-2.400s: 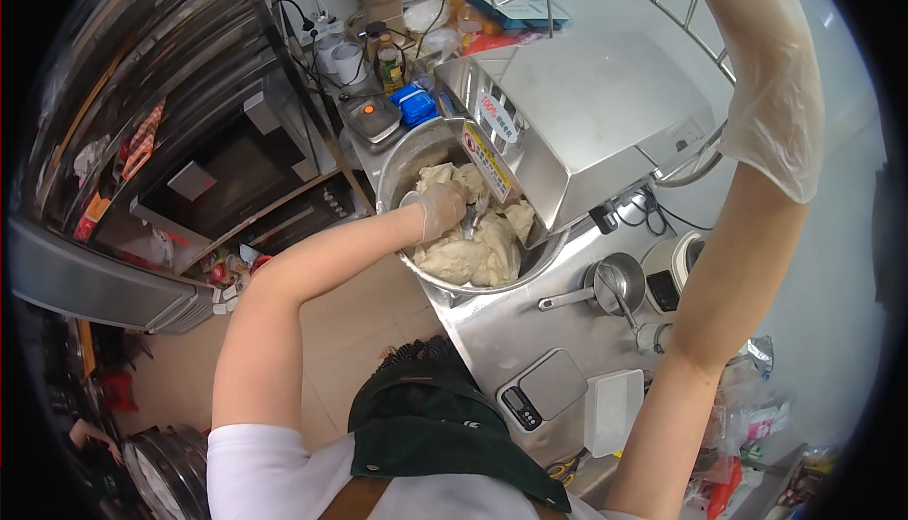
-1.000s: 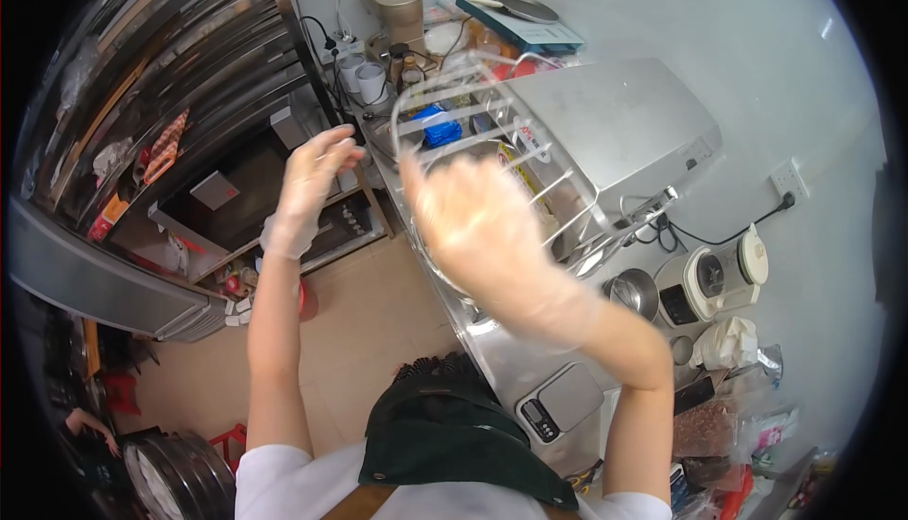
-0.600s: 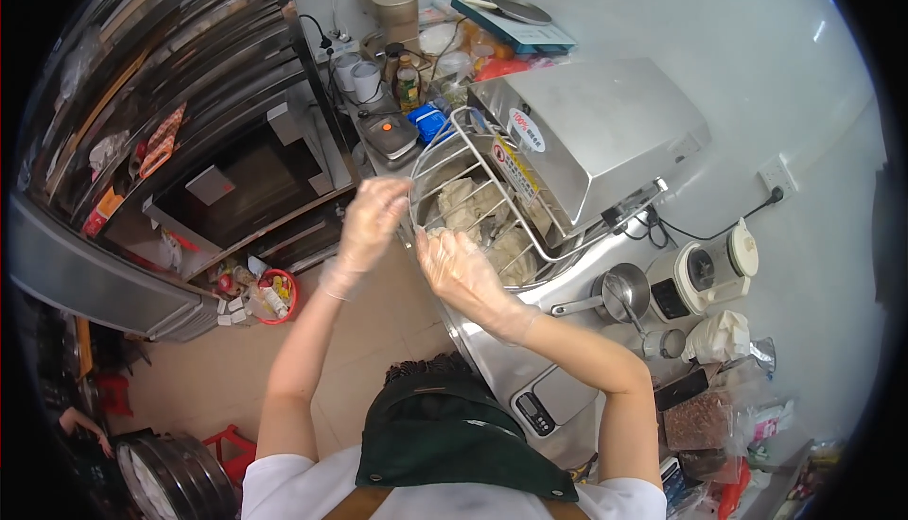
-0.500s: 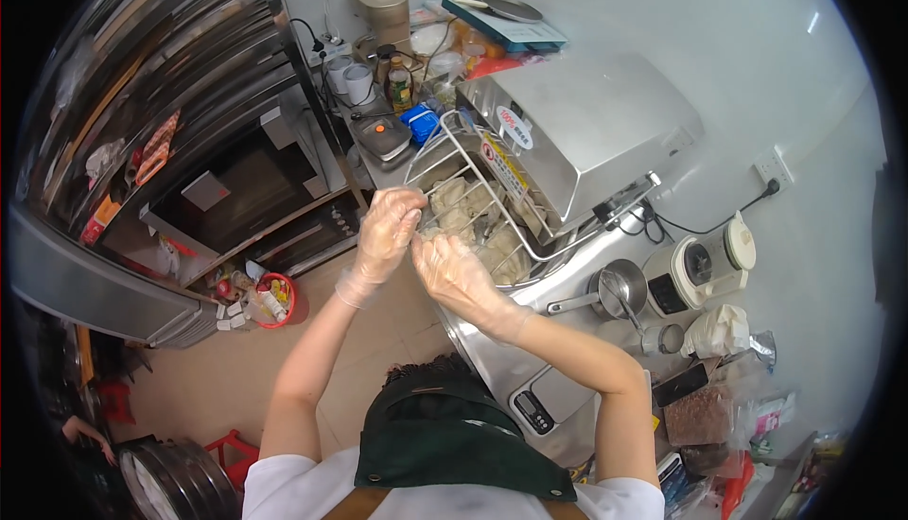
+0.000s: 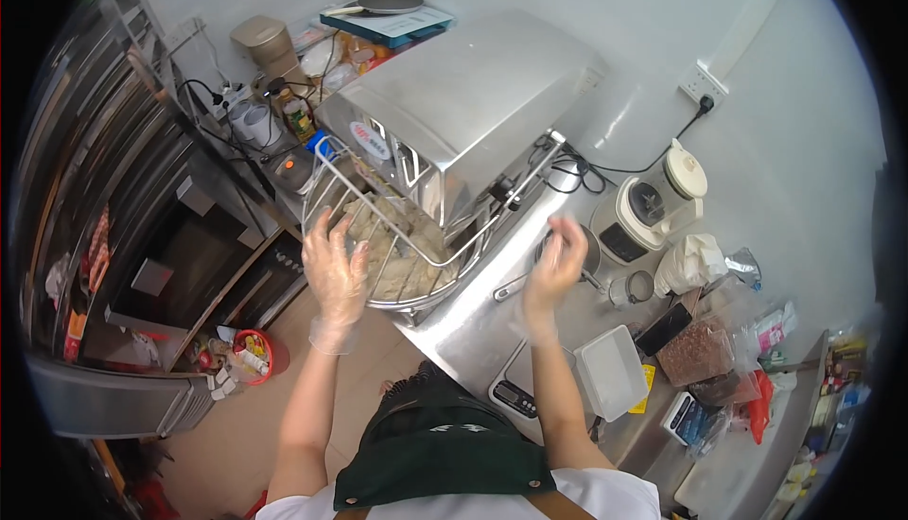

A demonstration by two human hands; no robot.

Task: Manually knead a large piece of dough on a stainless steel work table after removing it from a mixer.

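A steel mixer (image 5: 473, 85) has a wire guard (image 5: 400, 234) lowered over its bowl (image 5: 410, 301), with pale dough (image 5: 417, 271) inside behind the bars. My left hand (image 5: 333, 277) is in a clear glove, fingers apart at the guard's near left side; I cannot tell whether they touch it. My right hand (image 5: 553, 269), also gloved, is raised right of the bowl in front of a steel saucepan (image 5: 584, 241), its fingers loosely bent and apart, holding nothing that I can see.
On the counter are a scale (image 5: 512, 395), white tub (image 5: 609, 373), blender (image 5: 648, 213), jar (image 5: 630, 288) and bags (image 5: 695, 359). An oven (image 5: 175, 269) in a rack stands left. A red bin (image 5: 274, 355) is on the floor; bottles and appliances crowd the back.
The guard has come down over the bowl from its raised position. Both hands have since let it go; my right hand has moved rightward, away from it. The view has swung right.
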